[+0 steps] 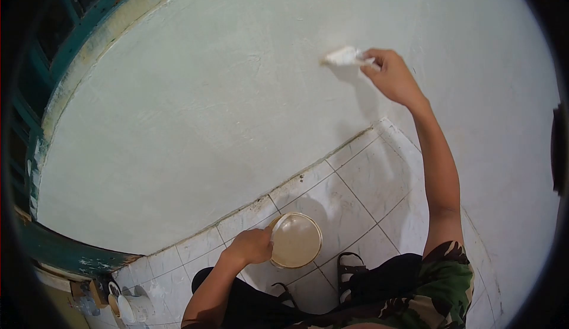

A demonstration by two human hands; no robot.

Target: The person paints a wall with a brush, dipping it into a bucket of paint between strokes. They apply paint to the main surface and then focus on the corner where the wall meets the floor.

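Nearest you are your camouflage sleeve (441, 275) on the right and your dark trousers (385, 281), with a strapped sandal (349, 264) showing on each foot. Just in front of your feet your left hand (250, 246) is closed on the left edge of a round bucket (320, 240) — some of your fingers are hidden, so you cannot tell the whole grip. The bucket is seen from above, pale inside, over the tiled floor (355, 190); whether its base touches the tiles you cannot tell. Your right arm reaches farther out, and your right hand (388, 75) is pinched around the handle of a paintbrush (342, 56), its white-coated head pointing left against the pale wall (189, 110) — you cannot be sure that the bristle tip touches it. Below the brush, the wall meets the floor along a dirty, uneven edge that runs up to a corner. Off to the far left, a white container (137, 309) stands on the tiles, and a worn teal frame (86, 36) curves along the wall's edge.
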